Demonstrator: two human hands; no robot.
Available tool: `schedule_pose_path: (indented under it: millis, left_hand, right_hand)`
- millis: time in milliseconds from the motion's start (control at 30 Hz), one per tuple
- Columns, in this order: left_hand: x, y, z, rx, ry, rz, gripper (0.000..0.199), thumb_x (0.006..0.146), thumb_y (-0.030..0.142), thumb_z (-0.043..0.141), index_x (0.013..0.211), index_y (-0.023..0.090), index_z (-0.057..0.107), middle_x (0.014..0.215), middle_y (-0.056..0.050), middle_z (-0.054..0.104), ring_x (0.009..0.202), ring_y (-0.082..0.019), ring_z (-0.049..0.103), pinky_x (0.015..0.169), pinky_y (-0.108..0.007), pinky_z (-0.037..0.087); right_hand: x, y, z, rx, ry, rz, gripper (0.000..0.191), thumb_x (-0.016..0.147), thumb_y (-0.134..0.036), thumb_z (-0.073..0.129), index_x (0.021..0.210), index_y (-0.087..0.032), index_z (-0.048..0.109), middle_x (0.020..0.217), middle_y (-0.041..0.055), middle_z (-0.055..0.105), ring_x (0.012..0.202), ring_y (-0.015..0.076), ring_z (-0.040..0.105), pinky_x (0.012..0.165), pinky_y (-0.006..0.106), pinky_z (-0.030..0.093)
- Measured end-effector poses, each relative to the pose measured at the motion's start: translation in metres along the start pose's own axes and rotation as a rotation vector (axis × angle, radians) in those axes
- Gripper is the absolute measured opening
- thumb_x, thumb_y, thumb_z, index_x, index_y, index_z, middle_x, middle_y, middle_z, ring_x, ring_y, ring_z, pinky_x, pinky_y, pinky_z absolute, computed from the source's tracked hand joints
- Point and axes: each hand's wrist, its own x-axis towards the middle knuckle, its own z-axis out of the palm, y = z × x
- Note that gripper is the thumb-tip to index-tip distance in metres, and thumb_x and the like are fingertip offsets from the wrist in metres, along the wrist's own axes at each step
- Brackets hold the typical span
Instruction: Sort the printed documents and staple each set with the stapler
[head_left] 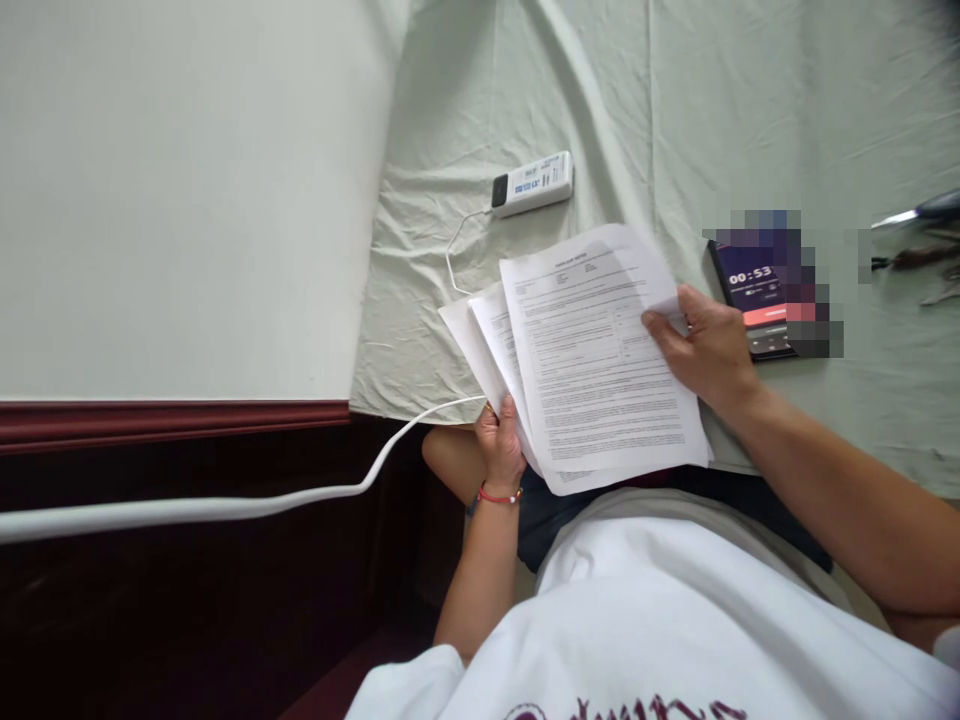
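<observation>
Several printed sheets of paper point(600, 370) are fanned out in front of me, above the near edge of the cloth. My left hand point(501, 440) is closed on the lower left of the fanned sheets point(487, 335), thumb on top. On the right, my right hand point(709, 340) pinches the right edge of the top sheet between thumb and fingers. The top sheet carries a heading and dense lines of print; the sheets beneath it are mostly covered.
A white power bank point(532, 183) with a thin cable lies beyond the papers. To the right is a phone point(754, 290) showing a timer, partly blurred, with keys point(941, 280) farther right. A white cable point(300, 497) crosses at left, below a white surface point(172, 200) with a dark red edge.
</observation>
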Motion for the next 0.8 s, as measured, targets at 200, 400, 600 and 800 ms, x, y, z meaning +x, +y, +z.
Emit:
schedule_pose_path:
  millis: [200,400,600,800]
  left_hand:
    - [0.000,0.003,0.001,0.017,0.017,-0.009,0.044,0.072,0.059,0.089,0.089,0.019,0.078,0.091,-0.005,0.080,0.093,-0.021,0.075,0.087,-0.030,0.058]
    - [-0.004,0.008,0.000,-0.033,-0.051,-0.041,0.041,0.071,0.049,0.092,0.098,0.021,0.079,0.101,-0.006,0.081,0.101,-0.023,0.075,0.095,-0.032,0.057]
    - [-0.003,0.004,-0.005,-0.055,-0.030,-0.082,0.040,0.068,0.047,0.091,0.097,0.021,0.079,0.098,-0.006,0.081,0.098,-0.023,0.075,0.092,-0.032,0.057]
    - [0.000,0.004,-0.009,-0.078,-0.020,-0.095,0.036,0.064,0.043,0.090,0.091,0.021,0.079,0.087,-0.002,0.079,0.077,-0.018,0.072,0.075,-0.026,0.057]
  right_hand:
    - [0.000,0.002,0.002,-0.021,0.027,0.003,0.040,0.089,-0.047,0.064,0.068,-0.028,0.037,0.062,0.0005,0.048,0.060,0.0195,0.041,0.059,0.037,0.033]
    - [0.001,0.003,0.002,-0.014,0.019,0.009,0.037,0.089,-0.042,0.064,0.068,-0.028,0.037,0.063,0.0004,0.049,0.060,0.0193,0.042,0.060,0.037,0.034]
    - [0.001,0.003,0.001,-0.008,0.010,0.028,0.039,0.088,-0.040,0.065,0.066,-0.028,0.036,0.062,-0.0001,0.048,0.059,0.0193,0.041,0.060,0.038,0.033]
    - [0.002,0.004,0.002,-0.027,-0.007,0.050,0.038,0.088,-0.039,0.064,0.069,-0.028,0.034,0.062,-0.0008,0.045,0.060,0.0190,0.040,0.062,0.037,0.031]
